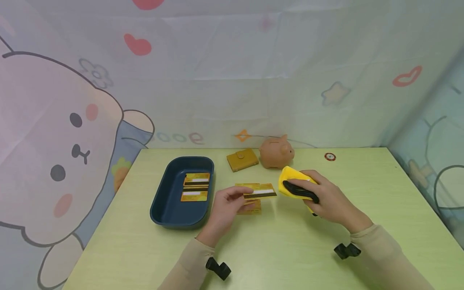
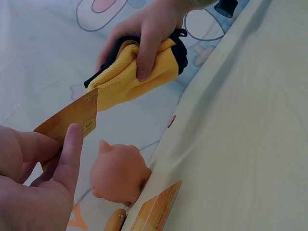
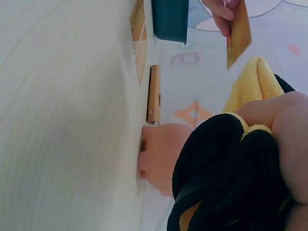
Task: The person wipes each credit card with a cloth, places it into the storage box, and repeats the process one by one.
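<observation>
My left hand (image 1: 226,209) pinches a gold bank card (image 1: 259,193) by its end, its dark stripe facing up, above the table. In my right hand (image 1: 328,199) is a folded yellow cloth (image 1: 290,177) with black edging, gripped between thumb and fingers. The left wrist view shows the card (image 2: 72,115) with its tip close to the cloth (image 2: 134,72); whether they touch I cannot tell. Below the left hand, more gold cards (image 1: 253,208) lie on the table. A dark blue tray (image 1: 164,205) to the left has several similar cards (image 1: 195,196) in it.
At the back of the table sit a mustard card wallet (image 1: 243,159) and a pink piggy bank (image 1: 275,153). A small red and white chip (image 1: 330,156) lies at the back right. A printed cloth backdrop (image 1: 232,80) rises behind the table.
</observation>
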A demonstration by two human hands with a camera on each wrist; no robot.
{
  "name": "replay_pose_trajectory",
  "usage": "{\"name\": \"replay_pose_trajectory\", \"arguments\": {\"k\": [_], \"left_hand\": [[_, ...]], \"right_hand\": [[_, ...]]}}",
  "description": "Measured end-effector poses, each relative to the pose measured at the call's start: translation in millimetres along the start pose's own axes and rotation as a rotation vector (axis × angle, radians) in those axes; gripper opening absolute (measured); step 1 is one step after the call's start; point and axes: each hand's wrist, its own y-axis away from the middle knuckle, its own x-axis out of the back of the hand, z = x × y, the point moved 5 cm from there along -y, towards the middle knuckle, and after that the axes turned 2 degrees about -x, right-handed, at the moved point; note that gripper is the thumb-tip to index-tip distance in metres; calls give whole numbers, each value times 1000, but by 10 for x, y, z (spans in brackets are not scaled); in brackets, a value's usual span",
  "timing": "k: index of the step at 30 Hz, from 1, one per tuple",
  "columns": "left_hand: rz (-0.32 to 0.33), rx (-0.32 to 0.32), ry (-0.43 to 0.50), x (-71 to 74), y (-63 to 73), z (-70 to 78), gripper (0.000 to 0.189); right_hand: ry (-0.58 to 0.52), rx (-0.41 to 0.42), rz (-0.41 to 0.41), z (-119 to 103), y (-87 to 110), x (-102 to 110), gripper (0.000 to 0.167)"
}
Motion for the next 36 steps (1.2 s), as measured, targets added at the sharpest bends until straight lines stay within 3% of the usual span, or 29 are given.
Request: {"name": "replay_pose_trajectory", "arguments": {"k": [5, 10, 21, 26, 31, 36], "left_hand": [[-38, 26, -49, -4, 0, -7, 43], [-60, 41, -25, -15, -13, -20, 47], [-46, 61, -38, -18, 1, -8, 49], [-36, 75, -55, -12, -6, -20, 59], [-36, 77, -59, -13, -4, -29, 74], [-46, 83, -88, -14, -13, -60, 71]], "right_hand": [[-4, 3, 3, 4, 5, -5, 78], [-2, 3, 5, 0, -3, -6, 77], [-8, 11, 6, -25, -25, -9, 78], [-18, 28, 15, -54, -51, -11, 79], [-39, 63, 28, -130, -128, -24, 77], [-69, 104, 33, -242, -238, -75, 77]]}}
